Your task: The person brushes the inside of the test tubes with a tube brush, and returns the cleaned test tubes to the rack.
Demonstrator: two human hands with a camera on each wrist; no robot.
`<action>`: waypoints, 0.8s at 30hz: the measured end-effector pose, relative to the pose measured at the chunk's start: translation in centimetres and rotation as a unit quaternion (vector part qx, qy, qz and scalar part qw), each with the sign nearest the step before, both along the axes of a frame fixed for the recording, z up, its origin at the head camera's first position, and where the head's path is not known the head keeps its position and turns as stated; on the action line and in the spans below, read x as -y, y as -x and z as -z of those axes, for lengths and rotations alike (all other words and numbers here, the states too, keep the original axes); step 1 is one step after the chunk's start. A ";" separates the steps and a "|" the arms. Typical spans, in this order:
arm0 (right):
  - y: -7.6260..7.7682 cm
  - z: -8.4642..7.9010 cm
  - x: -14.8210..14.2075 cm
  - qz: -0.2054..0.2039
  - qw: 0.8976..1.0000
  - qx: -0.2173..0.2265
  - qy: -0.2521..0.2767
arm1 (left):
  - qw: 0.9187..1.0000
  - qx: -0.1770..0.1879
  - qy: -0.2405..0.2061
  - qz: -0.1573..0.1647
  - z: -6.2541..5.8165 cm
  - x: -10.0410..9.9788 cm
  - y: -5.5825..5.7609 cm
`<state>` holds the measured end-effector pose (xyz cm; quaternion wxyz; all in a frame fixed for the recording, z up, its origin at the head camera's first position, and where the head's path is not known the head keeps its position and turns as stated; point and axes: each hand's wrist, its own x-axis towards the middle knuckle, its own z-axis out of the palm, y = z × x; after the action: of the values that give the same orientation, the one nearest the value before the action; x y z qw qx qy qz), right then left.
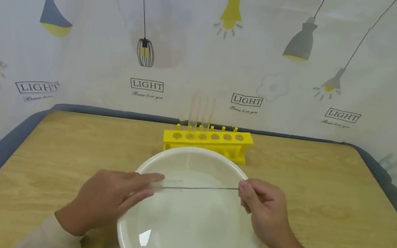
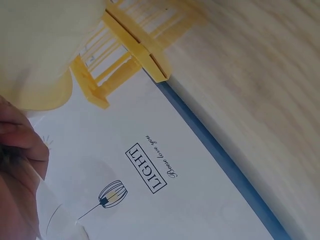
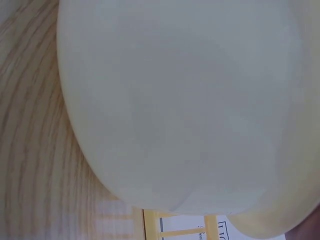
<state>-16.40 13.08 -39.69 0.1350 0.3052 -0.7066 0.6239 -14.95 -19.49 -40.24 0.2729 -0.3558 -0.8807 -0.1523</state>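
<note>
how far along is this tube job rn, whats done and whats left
Possibly done: two clear tubes stand in the yellow rack, though whether they've been worked on doesn't show. In hand: the left hand holds a third tube over the white basin as the right hand holds a thin rod reaching to it. Probably left: racking the third tube, which is outside the rack.

The head camera is looking forward and down over the white basin [image 1: 193,158]; both wrist cameras are hanging nearer, rolled askew — sharing the yellow test-tube rack [image 1: 207,142], left's upper left, right's bottom.
</note>
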 end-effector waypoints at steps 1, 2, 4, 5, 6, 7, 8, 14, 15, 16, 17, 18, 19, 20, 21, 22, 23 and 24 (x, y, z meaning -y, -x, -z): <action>0.0 0.0 0.0 0.003 1.000 0.005 0.003 | 1.000 -0.004 0.000 -0.001 0.0 0.0 0.0; 0.1 0.0 0.0 0.003 1.000 0.008 0.007 | 1.000 -0.004 0.001 -0.001 0.0 0.0 0.0; 0.0 -0.2 -0.1 0.012 1.000 0.021 0.006 | 1.000 -0.002 0.003 -0.004 0.0 0.0 0.0; 0.0 -0.2 -0.1 0.016 0.999 0.030 0.004 | 1.000 0.000 0.004 -0.003 0.1 0.0 0.0; 0.0 -0.2 -0.2 0.020 0.999 0.037 0.002 | 1.000 0.000 0.006 -0.003 0.1 0.0 0.0; -0.1 -0.2 -0.2 0.030 0.999 0.045 -0.003 | 1.000 0.000 0.008 -0.004 0.1 0.0 0.0; -0.1 -0.3 -0.2 0.037 0.998 0.046 -0.006 | 1.000 0.000 0.008 -0.005 0.1 0.0 0.0; -0.1 -0.4 0.0 0.079 0.996 0.050 0.003 | 1.000 0.014 0.011 -0.011 0.0 0.2 0.0; -0.2 -0.4 0.0 0.082 0.995 0.051 0.007 | 1.000 0.019 0.012 -0.011 0.0 0.2 0.0; -0.2 -0.3 0.0 0.081 0.996 0.047 0.011 | 1.000 0.024 0.012 -0.010 0.0 0.2 -0.1; -0.3 -0.3 0.0 0.081 0.996 0.044 0.013 | 0.999 0.029 0.011 -0.009 0.0 0.2 -0.1; -0.3 -0.3 0.0 0.080 0.996 0.043 0.014 | 0.999 0.029 0.012 -0.010 0.1 0.2 -0.1; -0.3 -0.3 0.0 0.081 0.996 0.044 0.014 | 1.000 0.027 0.011 -0.010 0.1 0.2 -0.1; -0.3 -0.3 0.0 0.082 0.996 0.045 0.013 | 1.000 0.026 0.010 -0.010 0.1 0.2 -0.1; -0.4 -0.4 0.0 0.084 0.995 0.047 0.010 | 1.000 0.021 0.009 -0.009 0.1 0.2 -0.1; -0.4 -0.4 0.0 0.084 0.995 0.048 0.010 | 1.000 0.016 0.009 -0.010 0.1 0.1 -0.1; -0.4 -0.5 0.0 0.084 0.995 0.051 0.010 | 1.000 0.013 0.010 -0.011 0.1 0.1 -0.1; -0.3 -0.5 -0.1 0.087 0.995 0.055 0.009 | 1.000 0.011 0.010 -0.011 0.0 0.1 -0.1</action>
<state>-16.06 13.14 -39.18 0.1528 0.2067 -0.7315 0.6316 -14.87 -19.59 -40.28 0.2609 -0.3473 -0.8891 -0.1445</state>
